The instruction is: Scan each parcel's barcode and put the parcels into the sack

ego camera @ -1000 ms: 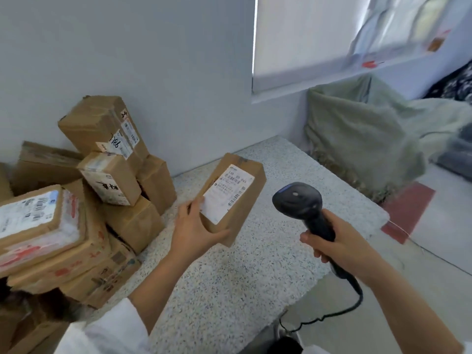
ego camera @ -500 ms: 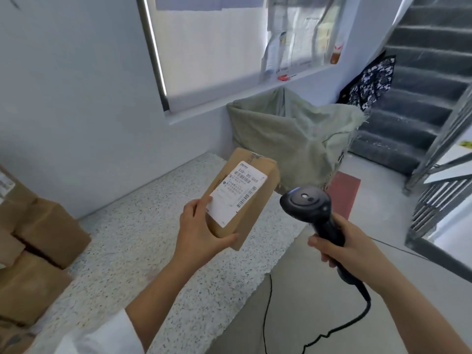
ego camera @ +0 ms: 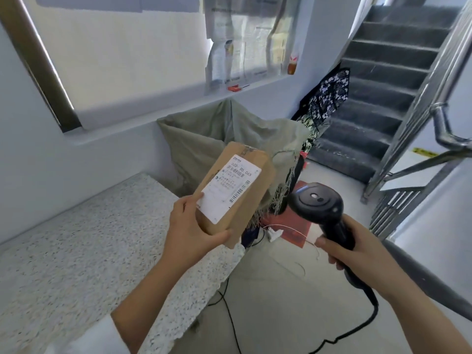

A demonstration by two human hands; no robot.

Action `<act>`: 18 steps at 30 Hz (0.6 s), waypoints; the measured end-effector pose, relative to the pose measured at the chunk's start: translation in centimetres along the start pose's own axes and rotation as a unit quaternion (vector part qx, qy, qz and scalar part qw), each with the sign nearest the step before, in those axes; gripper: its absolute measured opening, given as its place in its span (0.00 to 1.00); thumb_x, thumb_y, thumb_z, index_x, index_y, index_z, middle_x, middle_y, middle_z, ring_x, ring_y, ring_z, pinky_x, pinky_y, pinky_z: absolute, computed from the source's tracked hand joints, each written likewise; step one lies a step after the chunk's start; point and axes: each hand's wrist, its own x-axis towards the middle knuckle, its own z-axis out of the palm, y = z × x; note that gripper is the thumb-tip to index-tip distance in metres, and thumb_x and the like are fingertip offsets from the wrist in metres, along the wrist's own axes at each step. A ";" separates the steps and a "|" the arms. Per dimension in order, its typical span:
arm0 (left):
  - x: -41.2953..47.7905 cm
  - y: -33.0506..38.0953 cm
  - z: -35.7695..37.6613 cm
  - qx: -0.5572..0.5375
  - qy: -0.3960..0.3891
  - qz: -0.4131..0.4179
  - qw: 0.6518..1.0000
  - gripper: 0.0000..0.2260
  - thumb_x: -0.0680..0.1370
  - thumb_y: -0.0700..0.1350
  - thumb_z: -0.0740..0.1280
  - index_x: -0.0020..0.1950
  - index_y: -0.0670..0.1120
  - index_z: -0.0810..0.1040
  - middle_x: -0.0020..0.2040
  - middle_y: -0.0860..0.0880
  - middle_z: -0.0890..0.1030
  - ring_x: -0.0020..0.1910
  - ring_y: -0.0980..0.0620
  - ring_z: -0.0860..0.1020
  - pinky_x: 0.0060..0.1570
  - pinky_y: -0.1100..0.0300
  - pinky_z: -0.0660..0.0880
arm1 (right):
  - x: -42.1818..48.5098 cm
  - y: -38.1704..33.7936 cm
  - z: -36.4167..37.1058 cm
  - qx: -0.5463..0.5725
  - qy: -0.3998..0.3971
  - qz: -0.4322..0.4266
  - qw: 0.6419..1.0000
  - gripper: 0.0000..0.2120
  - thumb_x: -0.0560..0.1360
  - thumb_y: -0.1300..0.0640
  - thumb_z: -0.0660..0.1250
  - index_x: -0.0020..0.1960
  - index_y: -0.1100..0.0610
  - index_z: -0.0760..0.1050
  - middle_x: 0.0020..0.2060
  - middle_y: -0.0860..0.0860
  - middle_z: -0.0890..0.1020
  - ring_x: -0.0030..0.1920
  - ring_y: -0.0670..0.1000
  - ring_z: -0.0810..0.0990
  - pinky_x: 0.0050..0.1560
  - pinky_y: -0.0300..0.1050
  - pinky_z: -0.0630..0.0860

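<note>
Stairwell counter [ego camera: 76,251], left hand [ego camera: 190,236] gripping parcel [ego camera: 236,192], right hand [ego camera: 357,249] gripping scanner [ego camera: 319,208]

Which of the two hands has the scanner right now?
The right hand grips the black scanner by its handle; the left hand holds the brown parcel instead.

I see the left hand [ego camera: 194,236] holding the parcel [ego camera: 237,192] up over the far end of the counter [ego camera: 76,251]. The scanner [ego camera: 316,205] sits in the right hand [ego camera: 357,251], just right of the parcel. The sack [ego camera: 204,144] stands on the floor behind the parcel, past the counter's end and under the window ledge [ego camera: 153,118]. The stairs [ego camera: 383,72] go up to the right of the sack, and the railing [ego camera: 434,98] is further right.
</note>
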 end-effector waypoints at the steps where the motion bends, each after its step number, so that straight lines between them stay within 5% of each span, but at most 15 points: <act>1: 1.2 0.4 0.4 0.005 0.002 0.010 1.000 0.43 0.61 0.56 0.78 0.72 0.50 0.62 0.65 0.53 0.64 0.62 0.55 0.65 0.57 0.58 0.70 | 1.0 0.3 -0.5 0.007 0.008 0.002 1.000 0.09 0.71 0.61 0.71 0.46 0.50 0.73 0.32 0.49 0.80 0.27 0.44 0.77 0.30 0.41 0.74; 6: 7.4 1.7 1.6 0.008 0.020 0.041 0.999 0.44 0.60 0.56 0.78 0.71 0.49 0.63 0.62 0.53 0.66 0.58 0.55 0.68 0.53 0.60 0.70 | 7.2 0.9 -2.0 0.013 0.017 0.003 1.000 0.11 0.71 0.61 0.72 0.47 0.50 0.73 0.35 0.53 0.79 0.27 0.44 0.76 0.30 0.40 0.74; 11: 14.6 2.1 1.6 -0.008 0.030 0.042 0.999 0.48 0.54 0.66 0.71 0.71 0.53 0.62 0.60 0.58 0.63 0.59 0.58 0.66 0.53 0.60 0.69 | 15.2 0.2 -2.6 -0.009 0.025 -0.021 0.999 0.10 0.71 0.59 0.72 0.44 0.48 0.73 0.31 0.48 0.78 0.28 0.44 0.75 0.34 0.46 0.75; 18: 22.6 2.4 2.2 0.023 0.045 0.020 0.999 0.46 0.57 0.63 0.72 0.72 0.50 0.63 0.67 0.51 0.65 0.60 0.59 0.63 0.58 0.57 0.71 | 23.4 0.4 -2.3 0.003 0.030 -0.015 0.999 0.09 0.71 0.58 0.71 0.44 0.47 0.73 0.30 0.48 0.78 0.31 0.50 0.76 0.36 0.48 0.75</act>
